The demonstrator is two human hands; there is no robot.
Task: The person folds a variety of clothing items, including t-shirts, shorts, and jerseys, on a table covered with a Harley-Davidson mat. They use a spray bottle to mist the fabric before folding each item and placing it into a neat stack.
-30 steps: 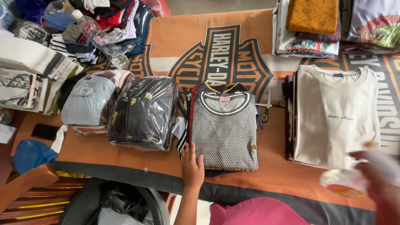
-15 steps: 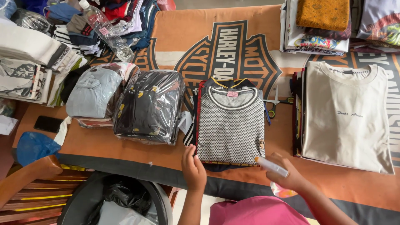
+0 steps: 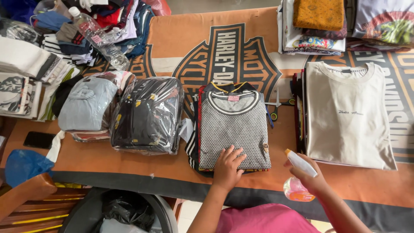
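Where the orange cloth-covered counter fills the view, the stock reads from largest to smallest as follows.

Folded beige cotton T-shirt: top of a stack at the right, well apart from both hands.

Folded grey-and-white speckled knit shirt with a banded collar: top of a mixed pile at centre, just beside the beige stack. Soft and light by the look of it, limp rather than stiff; it would likely sag if lifted by one corner, so the folded side edges or a flat palm beneath seem the best places to take hold.

Dark printed garment in a clear plastic bag: left of the knit pile, glossy and probably slippery. Pale blue bagged garment: further left, touching the dark one.

Clear plastic water bottle: lying tilted among heaped clothes at upper left.

Left hand: open, fingers spread, resting flat on the lower hem of the knit shirt.

Right hand: closed around a small spray bottle with a pink body and white nozzle head, held above the counter's near edge, nozzle toward the knit pile. Rigid, light, easily held at the neck.

Scissors: flat between the two stacks.

Black phone: at far left.
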